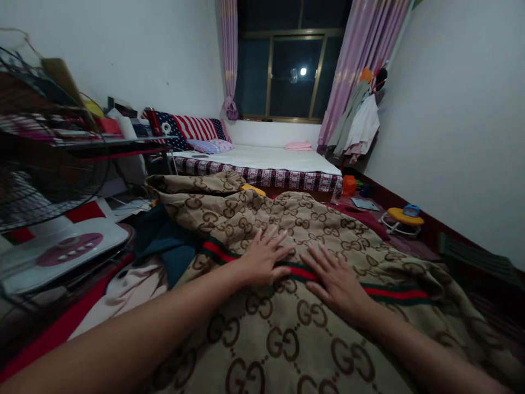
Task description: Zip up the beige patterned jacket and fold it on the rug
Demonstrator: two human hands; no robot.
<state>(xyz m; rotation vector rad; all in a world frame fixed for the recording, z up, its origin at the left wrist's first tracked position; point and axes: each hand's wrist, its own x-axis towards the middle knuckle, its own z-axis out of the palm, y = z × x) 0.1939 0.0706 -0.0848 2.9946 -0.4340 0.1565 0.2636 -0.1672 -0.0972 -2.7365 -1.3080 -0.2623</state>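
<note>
Head cam: left hand [262, 256] and right hand [336, 282] both spread flat, palms down on the blanket [266, 334], side by side on its stripe [389, 293], bed [262, 161] beyond.

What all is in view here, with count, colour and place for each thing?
blanket: one, tan with brown print and a red-green stripe, spread in the foreground
bed: one, white top, under the window
pillow: one, pale purple, at the bed's left end
curtains: two, pink-purple, either side of the window
fan: one, dark grille, far left
hanging clothes: several, white and grey, right wall
left hand: one, flat on the blanket's stripe
right hand: one, flat on the blanket beside it
</note>
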